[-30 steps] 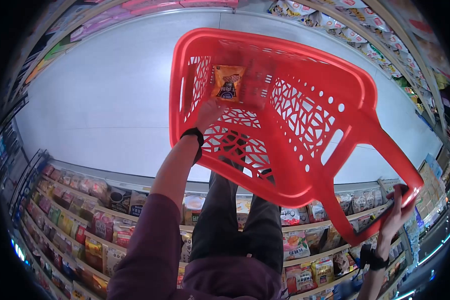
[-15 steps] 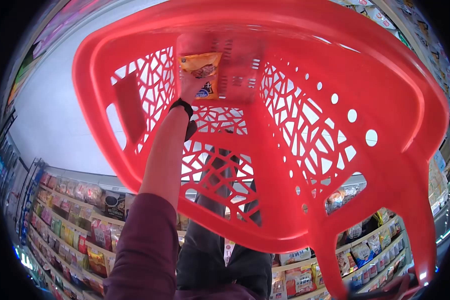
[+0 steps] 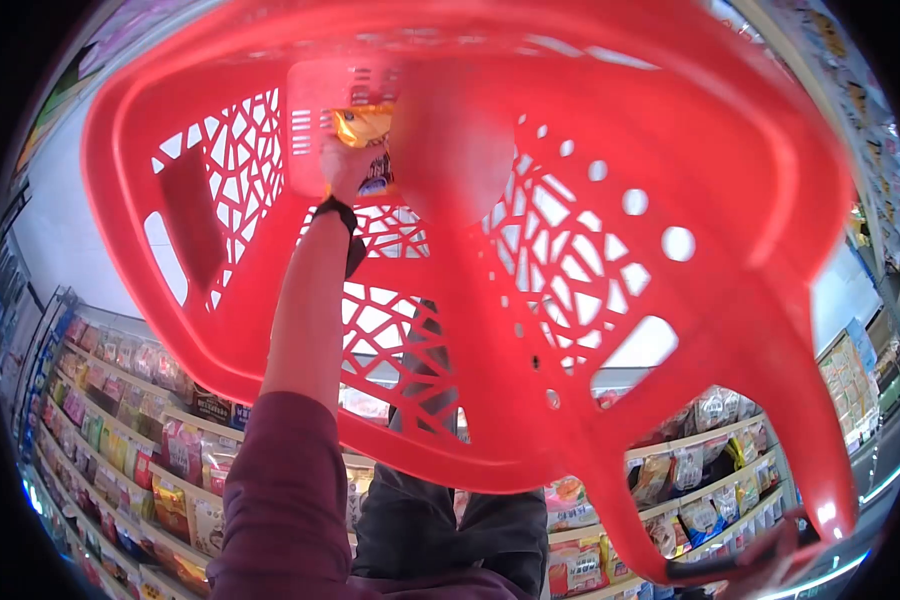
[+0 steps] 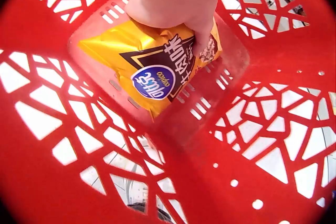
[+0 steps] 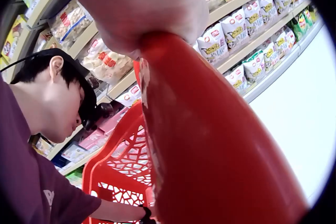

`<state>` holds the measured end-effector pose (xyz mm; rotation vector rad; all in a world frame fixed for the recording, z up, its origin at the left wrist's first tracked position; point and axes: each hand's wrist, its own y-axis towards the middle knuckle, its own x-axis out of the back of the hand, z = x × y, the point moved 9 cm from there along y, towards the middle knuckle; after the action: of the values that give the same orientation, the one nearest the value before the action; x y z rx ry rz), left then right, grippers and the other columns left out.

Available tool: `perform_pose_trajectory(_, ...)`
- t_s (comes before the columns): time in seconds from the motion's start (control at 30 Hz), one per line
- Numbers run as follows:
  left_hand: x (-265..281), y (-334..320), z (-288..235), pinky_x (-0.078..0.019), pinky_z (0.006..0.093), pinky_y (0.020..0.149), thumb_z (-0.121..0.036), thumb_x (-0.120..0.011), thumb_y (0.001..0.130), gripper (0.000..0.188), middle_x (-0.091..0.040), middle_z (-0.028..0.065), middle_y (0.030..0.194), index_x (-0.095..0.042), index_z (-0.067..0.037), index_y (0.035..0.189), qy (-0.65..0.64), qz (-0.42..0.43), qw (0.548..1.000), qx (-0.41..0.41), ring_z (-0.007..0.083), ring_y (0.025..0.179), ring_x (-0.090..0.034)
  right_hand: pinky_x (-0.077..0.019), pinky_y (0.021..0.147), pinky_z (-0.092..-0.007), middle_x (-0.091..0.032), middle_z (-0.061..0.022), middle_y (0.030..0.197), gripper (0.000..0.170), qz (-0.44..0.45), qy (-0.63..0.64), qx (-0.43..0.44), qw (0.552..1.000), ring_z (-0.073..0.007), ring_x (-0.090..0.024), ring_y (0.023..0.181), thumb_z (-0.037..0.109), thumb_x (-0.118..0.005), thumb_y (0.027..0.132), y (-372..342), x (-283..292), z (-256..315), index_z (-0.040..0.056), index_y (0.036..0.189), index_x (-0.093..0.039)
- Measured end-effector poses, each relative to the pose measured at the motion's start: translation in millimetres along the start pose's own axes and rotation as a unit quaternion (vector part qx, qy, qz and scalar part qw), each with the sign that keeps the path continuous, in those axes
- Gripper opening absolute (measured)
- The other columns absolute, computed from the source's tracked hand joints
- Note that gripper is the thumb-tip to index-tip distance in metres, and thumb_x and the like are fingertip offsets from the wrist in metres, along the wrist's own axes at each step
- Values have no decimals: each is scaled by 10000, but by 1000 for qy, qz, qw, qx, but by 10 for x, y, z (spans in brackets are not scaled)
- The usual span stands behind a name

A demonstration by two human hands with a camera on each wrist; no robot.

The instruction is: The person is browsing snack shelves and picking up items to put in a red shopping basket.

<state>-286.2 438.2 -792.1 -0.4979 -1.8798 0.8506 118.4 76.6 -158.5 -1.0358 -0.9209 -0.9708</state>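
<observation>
Deep inside the red basket [image 3: 470, 465], my left hand [image 3: 342, 165] grips an orange-yellow snack bag [image 3: 365, 125] near the bottom. The left wrist view shows the bag [image 4: 128, 45] from above, its blue oval logo uncovered; the thumb and hand [image 4: 176, 1] cover its upper edge. At the lower right of the head view, my right hand [image 3: 775, 565] is blurred at the end of the basket's handle. In the right wrist view, that hand [image 5: 142, 11] is wrapped round the red handle [image 5: 210, 140], its fingertips mostly hidden.
Shelves of packaged snacks [image 3: 175, 500] run behind the legs. More shelves [image 5: 241, 29] hold rows of white bags, with pale floor [image 5: 299, 87] beside them. A person in a purple top and dark cap [image 5: 47, 171] leans over the basket.
The basket has come up closer to the head camera and then shifted left. My left hand has moved onto the bag and taken hold of it; my right hand has dropped lower in view.
</observation>
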Motion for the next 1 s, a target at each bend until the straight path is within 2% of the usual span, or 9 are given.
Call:
perform_pose_trajectory(0.1,201,-422,-48,-555,351,773,-366,-917,466,934,-667,174,1014,-436,17,1168,73,-113,990,50,274,903,-677,-307,377,-208,-550,-57,741,271,40,98,-139,985,-84,-425,392,90,-581,865,3,-630,-263,7,1110,-503)
perform_pose_trajectory(0.23,650,-873,-66,-553,336,795,-352,-918,489,820,-678,147,989,-496,-16,1107,1,-173,982,79,238,885,-676,-350,349,-216,-586,-100,820,285,57,234,-99,965,-96,-460,388,-1,-546,863,96,-1062,-496,2,1132,-453)
perform_pose_trajectory(0.3,892,-1002,-153,-547,302,789,-264,-911,538,744,-690,95,996,-534,-20,1132,-109,-169,980,1,180,878,-668,-371,347,-227,-585,-117,891,228,96,266,-78,956,-106,-476,406,9,-546,870,110,-1143,-325,-17,1082,-465)
perform_pose_trajectory(0.37,1075,-969,54,-535,280,801,-213,-894,579,724,-689,70,1020,-533,-15,1174,-231,-146,959,-70,154,888,-661,-401,373,-222,-590,-115,919,410,138,292,-105,940,-113,-515,430,-23,-581,855,117,-1145,-326,5,1223,-404)
perform_pose_trajectory(0.4,1276,-1194,-43,-523,271,818,-184,-879,603,667,-684,64,1038,-548,-8,1156,-163,-192,968,-23,150,901,-652,-408,380,-225,-591,-113,920,419,153,304,-103,935,-114,-522,439,-20,-588,857,163,-1160,-281,6,1229,-398)
perform_pose_trajectory(0.63,1895,-2000,-286,-525,291,816,-142,-826,649,606,-670,77,1059,-570,8,1178,-279,-122,943,-137,168,916,-642,-426,403,-238,-582,-79,859,288,270,472,-55,838,-104,-533,471,27,-621,880,165,-1265,276,34,1089,-423)
perform_pose_trajectory(0.8,1676,-3187,-957,-546,287,723,-97,-812,683,572,-650,68,1030,-540,-20,1180,-414,-63,908,-30,150,841,-648,-411,409,-243,-557,-33,679,240,298,566,-18,768,-107,-533,459,96,-632,894,-91,-1242,521,36,1042,-452)
perform_pose_trajectory(0.9,1526,-3721,-1313,-554,278,710,-92,-797,699,537,-649,68,1003,-534,-7,1160,-466,-19,883,-61,160,833,-655,-444,405,-275,-567,-58,595,289,280,527,48,801,-136,-574,446,106,-633,884,-201,-1263,576,20,1068,-428)
perform_pose_trajectory(1.0,1416,-4248,-1507,-559,286,693,-104,-776,722,499,-651,77,1001,-539,-5,1150,-490,11,870,-48,168,807,-667,-535,573,-361,-633,-138,695,382,301,446,104,837,-300,-665,616,154,-653,852,-195,-1178,605,1,1113,-420)
